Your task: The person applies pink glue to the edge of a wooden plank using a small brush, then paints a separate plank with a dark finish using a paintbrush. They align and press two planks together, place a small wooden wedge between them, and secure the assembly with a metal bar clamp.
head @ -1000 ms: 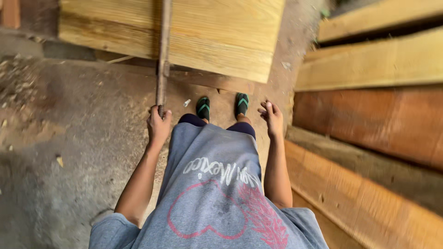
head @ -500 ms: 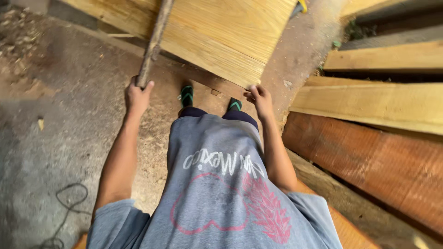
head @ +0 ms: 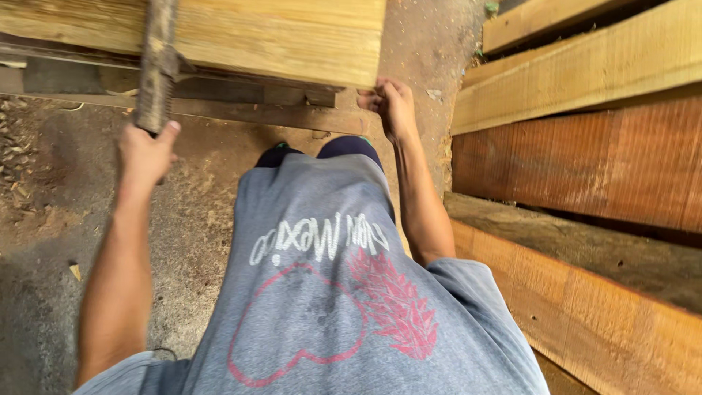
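Note:
My left hand [head: 146, 152] is closed around the lower end of a long rusty metal bar [head: 156, 62] that runs up across a wide pale wooden plank [head: 270, 33]. That plank lies across the top of the view, on darker wooden slats [head: 248, 113]. My right hand [head: 393, 106] touches the plank's near right corner, fingers curled at its edge; whether it grips the corner is unclear. My grey shirt [head: 329, 278] fills the lower middle and hides my feet.
Thick timber beams are stacked along the right side: pale ones [head: 585, 73] at the top, a reddish one [head: 585, 161] below, and orange-brown ones [head: 599, 322] lower down. The ground [head: 51, 219] is dirt and concrete strewn with sawdust.
I have stepped closer to the plank, so my feet are now hidden under my shirt. My right hand has moved from beside my hip to the plank's corner. The left hand still holds the bar.

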